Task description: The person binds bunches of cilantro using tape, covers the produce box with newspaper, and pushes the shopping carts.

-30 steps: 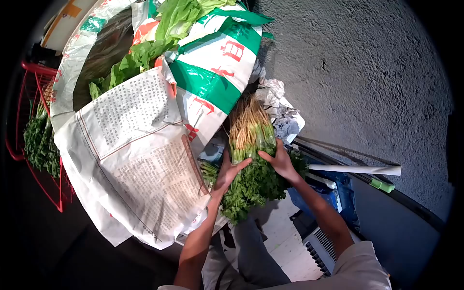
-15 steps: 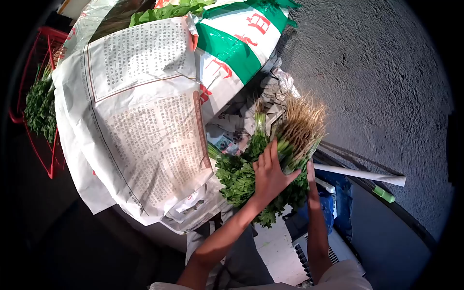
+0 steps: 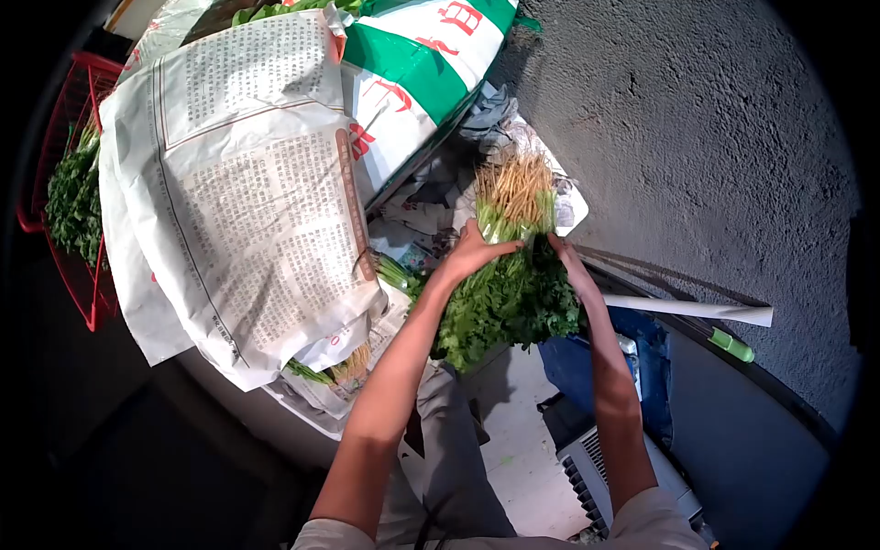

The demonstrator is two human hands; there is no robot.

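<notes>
A large bunch of coriander-like herbs (image 3: 510, 307) is held between my two hands, with its brown roots pointing away from me and its leaves hanging toward me. My left hand (image 3: 473, 250) closes on the stems from the left, its thumb laid across them. From the right, my right hand (image 3: 567, 261) presses against the stems, its fingers partly hidden by the greens. Under the roots lies crumpled newspaper (image 3: 541, 137). Further green stalks (image 3: 394, 272) stick out beside the printed sheet, left of my left wrist.
A big printed white paper sheet (image 3: 266, 211) and a white-green sack (image 3: 412, 73) cover the left side. Past them stands a red basket (image 3: 41, 220) with greens (image 3: 73, 202). At right are a rough grey surface (image 3: 697, 156), a white tube (image 3: 697, 310) and a blue bag (image 3: 655, 376).
Both hands have carried the bunch a little forward and left. It is turned more upright, with the roots now over the newspaper. More stalks show under the paper sheet's lower edge.
</notes>
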